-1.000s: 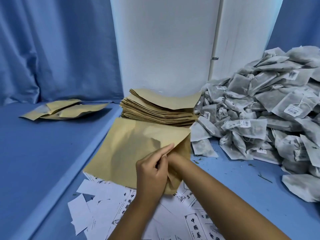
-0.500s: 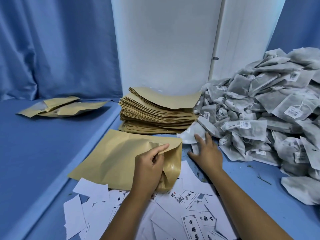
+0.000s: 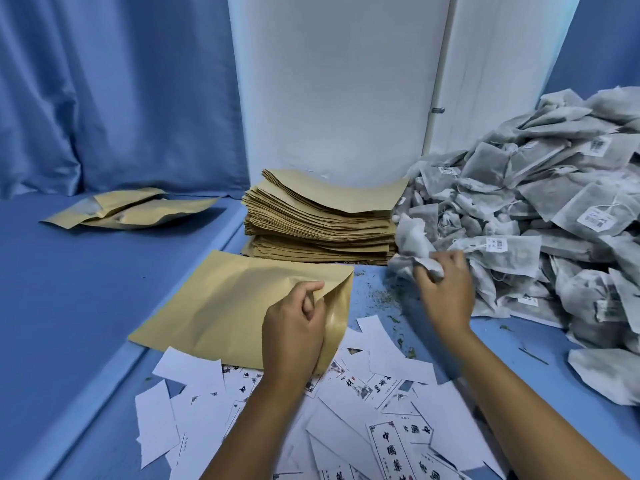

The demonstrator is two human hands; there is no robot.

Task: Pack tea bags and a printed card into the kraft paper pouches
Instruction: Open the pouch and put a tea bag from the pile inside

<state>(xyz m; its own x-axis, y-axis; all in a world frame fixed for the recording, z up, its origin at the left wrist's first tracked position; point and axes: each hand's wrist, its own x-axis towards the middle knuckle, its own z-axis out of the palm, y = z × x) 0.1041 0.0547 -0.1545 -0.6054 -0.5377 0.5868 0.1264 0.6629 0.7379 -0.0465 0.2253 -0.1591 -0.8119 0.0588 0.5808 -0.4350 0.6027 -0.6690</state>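
Right hand [image 3: 446, 296] now grips tea bags [image 3: 415, 247] above blue table [image 3: 86, 289]

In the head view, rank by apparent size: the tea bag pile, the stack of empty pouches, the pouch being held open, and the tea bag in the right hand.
1. tea bag pile
2. and 3. unsure: held pouch and pouch stack look alike; the pouch is nearer.
4. grabbed tea bag, gripped by the right hand.

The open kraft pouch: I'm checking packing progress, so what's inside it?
Through the mouth of the kraft pouch, held open by the left hand, only bare shiny lining shows. Deeper in is covered by the paper. The right hand grips tea bags outside.
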